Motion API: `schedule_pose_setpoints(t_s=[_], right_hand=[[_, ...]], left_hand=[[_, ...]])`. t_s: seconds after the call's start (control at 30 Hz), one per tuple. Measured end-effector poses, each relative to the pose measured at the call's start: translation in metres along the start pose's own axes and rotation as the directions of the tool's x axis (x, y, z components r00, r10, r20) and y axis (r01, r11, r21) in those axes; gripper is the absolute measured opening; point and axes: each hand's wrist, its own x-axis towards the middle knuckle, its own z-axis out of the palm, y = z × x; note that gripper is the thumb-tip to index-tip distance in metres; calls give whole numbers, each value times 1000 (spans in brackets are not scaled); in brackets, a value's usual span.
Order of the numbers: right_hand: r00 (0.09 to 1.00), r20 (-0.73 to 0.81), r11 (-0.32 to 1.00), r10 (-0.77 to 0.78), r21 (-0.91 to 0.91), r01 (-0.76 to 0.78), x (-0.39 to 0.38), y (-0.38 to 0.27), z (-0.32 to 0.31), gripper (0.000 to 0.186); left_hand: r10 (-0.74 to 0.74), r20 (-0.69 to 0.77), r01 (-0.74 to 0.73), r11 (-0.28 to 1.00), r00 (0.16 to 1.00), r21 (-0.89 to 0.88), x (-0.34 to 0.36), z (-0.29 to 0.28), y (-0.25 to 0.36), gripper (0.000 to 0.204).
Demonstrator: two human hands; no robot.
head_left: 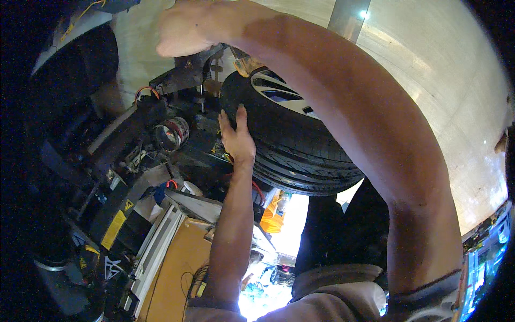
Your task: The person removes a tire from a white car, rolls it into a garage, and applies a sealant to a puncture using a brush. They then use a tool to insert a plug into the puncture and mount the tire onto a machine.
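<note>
A black tyre (300,145) on a silver spoked wheel (276,88) stands tilted in front of me, beside a dark machine. My left hand (237,140) rests against the tyre's left side, fingers stretched out along the tread. Across the top of the wheel reaches my right arm, hiding part of the rim. At its end, my right hand (185,31) is closed above the machine's dark metal head (185,72); what its fingers hold, if anything, is hidden. A thin upright rod (201,99) shows below that head. An orange-brown piece (247,65) touches the rim's upper edge.
A can-like container (174,133) sits on the machine to the left. Another dark tyre-like shape (80,75) is at far left. A yellow label (113,229) marks the machine's side. Below are a brown panel (177,268) and orange objects (272,214). A pale wall (429,64) rises at right.
</note>
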Motion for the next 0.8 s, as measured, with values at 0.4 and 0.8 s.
schedule_pose_setpoints(t_s=[0.4,0.8], right_hand=[[972,-204,990,-120,44,132,-2,2,15,40],[998,-27,996,49,-70,-51,-9,-24,19,42]], left_hand=[[27,-8,-27,1000,1000,15,0,2,-6,96],[73,-54,-69,995,996,70,-5,7,-26,92]])
